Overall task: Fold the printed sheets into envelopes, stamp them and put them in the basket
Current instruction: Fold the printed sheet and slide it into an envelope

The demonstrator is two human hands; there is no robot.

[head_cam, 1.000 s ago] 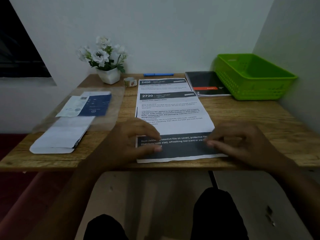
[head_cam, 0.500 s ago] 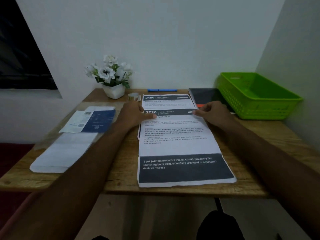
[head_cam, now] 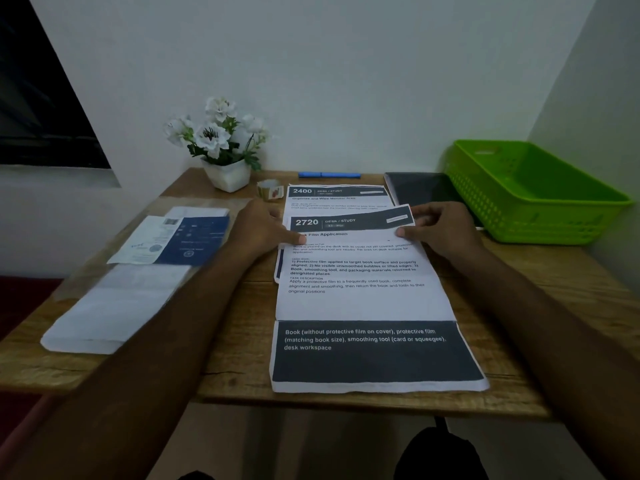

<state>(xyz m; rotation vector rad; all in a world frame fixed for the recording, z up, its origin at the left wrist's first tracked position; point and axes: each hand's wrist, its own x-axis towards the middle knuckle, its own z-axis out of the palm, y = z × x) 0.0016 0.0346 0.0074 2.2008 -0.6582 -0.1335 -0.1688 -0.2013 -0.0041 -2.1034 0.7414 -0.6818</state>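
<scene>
A printed sheet headed 2720 point(head_cam: 360, 299) lies lengthwise on the wooden desk point(head_cam: 554, 306), over a second sheet headed 2400 point(head_cam: 337, 199). My left hand point(head_cam: 263, 230) pinches the top sheet's far left corner. My right hand point(head_cam: 440, 230) pinches its far right corner, and that far edge is lifted off the sheet below. A green plastic basket point(head_cam: 540, 202) stands at the back right. A small roll of stamps or stickers point(head_cam: 270, 189) sits beside the flower pot.
A white pot of white flowers point(head_cam: 221, 150) stands at the back. A blue pen point(head_cam: 329, 174) lies along the wall, a black notebook point(head_cam: 422, 188) next to the basket. Folded papers and a blue leaflet point(head_cam: 173, 244) lie under clear film on the left.
My hands went from the sheet's near end to its far end. They now pinch the far corners and the far edge has lifted.
</scene>
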